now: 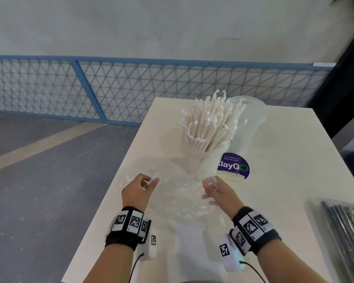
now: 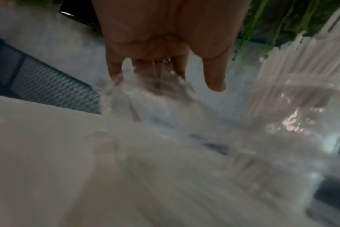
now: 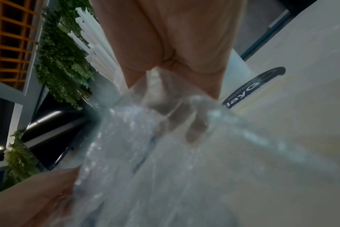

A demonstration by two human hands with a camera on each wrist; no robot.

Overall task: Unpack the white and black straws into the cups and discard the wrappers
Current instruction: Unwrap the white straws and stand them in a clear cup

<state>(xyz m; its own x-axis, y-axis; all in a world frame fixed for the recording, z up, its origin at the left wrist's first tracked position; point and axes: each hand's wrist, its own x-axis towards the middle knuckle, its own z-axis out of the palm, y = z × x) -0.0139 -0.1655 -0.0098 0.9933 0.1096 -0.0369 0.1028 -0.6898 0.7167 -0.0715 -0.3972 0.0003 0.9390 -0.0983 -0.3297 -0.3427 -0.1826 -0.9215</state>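
Both hands, left (image 1: 139, 187) and right (image 1: 214, 189), pinch the emptied clear wrapper (image 1: 182, 193) below the straws (image 1: 211, 123); next, probably crumple and discard it.

1. Left hand (image 1: 138, 190): bare; black wristband (image 1: 124, 237) carrying white square tiles printed with black fiducial patterns.
2. Right hand (image 1: 221, 193): bare; matching black band (image 1: 260, 240), same tiles.
3. White camera unit (image 1: 230, 253) under each wrist, tagged, with black cable (image 1: 253, 270).

Head view downward over table (image 1: 284, 139), wrist views close along fingers, sharing wrapper (image 1: 182, 193)
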